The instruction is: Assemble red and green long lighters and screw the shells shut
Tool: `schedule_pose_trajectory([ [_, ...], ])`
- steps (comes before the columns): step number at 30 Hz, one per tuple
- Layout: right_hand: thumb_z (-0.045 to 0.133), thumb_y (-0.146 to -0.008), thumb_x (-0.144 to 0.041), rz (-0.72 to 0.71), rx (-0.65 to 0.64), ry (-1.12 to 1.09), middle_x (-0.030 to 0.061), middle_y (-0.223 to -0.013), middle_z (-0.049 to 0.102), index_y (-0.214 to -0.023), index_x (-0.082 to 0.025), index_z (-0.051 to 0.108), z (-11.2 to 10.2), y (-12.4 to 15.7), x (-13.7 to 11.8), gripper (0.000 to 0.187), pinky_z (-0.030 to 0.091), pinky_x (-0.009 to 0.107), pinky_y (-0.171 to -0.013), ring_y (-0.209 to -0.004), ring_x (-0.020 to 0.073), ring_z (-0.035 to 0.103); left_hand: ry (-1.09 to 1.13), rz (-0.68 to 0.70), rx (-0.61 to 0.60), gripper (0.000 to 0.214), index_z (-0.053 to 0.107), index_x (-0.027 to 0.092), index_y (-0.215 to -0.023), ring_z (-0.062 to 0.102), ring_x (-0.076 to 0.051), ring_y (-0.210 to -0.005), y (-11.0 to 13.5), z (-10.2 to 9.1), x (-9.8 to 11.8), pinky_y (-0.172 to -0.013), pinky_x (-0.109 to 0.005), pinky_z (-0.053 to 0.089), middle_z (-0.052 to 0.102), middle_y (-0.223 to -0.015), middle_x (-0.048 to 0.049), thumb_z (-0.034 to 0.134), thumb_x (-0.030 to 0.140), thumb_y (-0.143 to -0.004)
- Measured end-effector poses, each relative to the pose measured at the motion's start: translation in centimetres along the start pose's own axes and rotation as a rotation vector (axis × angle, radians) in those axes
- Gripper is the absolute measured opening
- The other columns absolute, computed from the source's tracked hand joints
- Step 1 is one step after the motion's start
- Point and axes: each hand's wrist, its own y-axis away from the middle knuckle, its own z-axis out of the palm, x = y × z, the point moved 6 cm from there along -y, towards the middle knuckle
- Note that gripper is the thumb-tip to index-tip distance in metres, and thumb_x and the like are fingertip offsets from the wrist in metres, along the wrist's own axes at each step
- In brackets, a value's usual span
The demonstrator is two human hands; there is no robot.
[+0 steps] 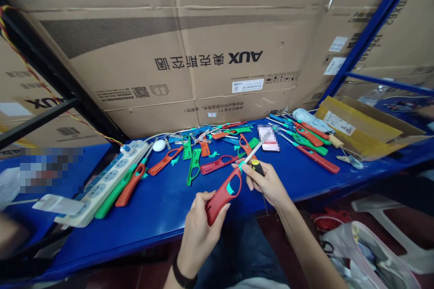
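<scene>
My left hand [203, 226] is closed round the handle of a red long-nosed lighter [219, 198] with a teal trigger and a metal barrel pointing up and right. At the lighter's teal collar, the thumb and fingers of my right hand [267, 183] pinch near the barrel's base. A screwdriver [257, 167] with a black and yellow handle is also held in my right hand; its shaft points down. Beyond my hands lie loose green handle shells [194, 167], a red handle shell [219, 164] and an orange handle shell [166, 161], with small teal pieces among them.
A white power strip [108, 183] lies at left, beside a green lighter [115, 194] and an orange lighter [131, 184]. Several lighters [313, 156] lie at right near an open carton [369, 128]. Large cardboard [203, 36] backs the blue table [145, 230]. Another person's blurred hand [13, 235] is at far left.
</scene>
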Motion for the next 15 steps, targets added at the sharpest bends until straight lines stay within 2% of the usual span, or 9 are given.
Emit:
schedule_pose_trajectory([
  [6,0.064,-0.073,-0.054,-0.013,0.094,-0.056,-0.0010,-0.041,0.055,-0.085,-0.013,0.067,0.9,0.2,0.5,0.043,0.010,0.022,-0.032,-0.030,0.0038,0.020,-0.123,0.059,0.094,0.020,0.045,0.022,-0.098,0.067,-0.025,-0.086,0.2,-0.8,1.6,-0.064,-0.033,0.054,0.065,-0.091,-0.0085,0.053,0.038,-0.089],
  [11,0.066,-0.073,-0.052,0.015,0.227,-0.100,-0.0019,-0.039,0.053,-0.090,-0.012,0.068,1.2,0.4,1.5,0.043,0.015,0.021,-0.030,-0.028,0.0057,0.028,-0.310,0.259,0.134,0.018,0.047,0.019,-0.100,0.065,-0.025,-0.079,-0.7,-0.2,2.1,-0.065,-0.035,0.052,0.063,-0.086,-0.0091,0.049,0.035,-0.092],
  [15,0.066,-0.073,-0.054,0.022,0.341,-0.100,-0.0063,-0.033,0.043,-0.091,-0.012,0.069,0.7,0.7,2.3,0.045,0.016,0.021,-0.029,-0.028,0.0061,0.026,-0.378,0.363,0.107,0.017,0.046,0.017,-0.103,0.063,-0.022,-0.069,-1.5,0.6,2.0,-0.064,-0.035,0.048,0.063,-0.084,-0.0086,0.046,0.032,-0.093],
])
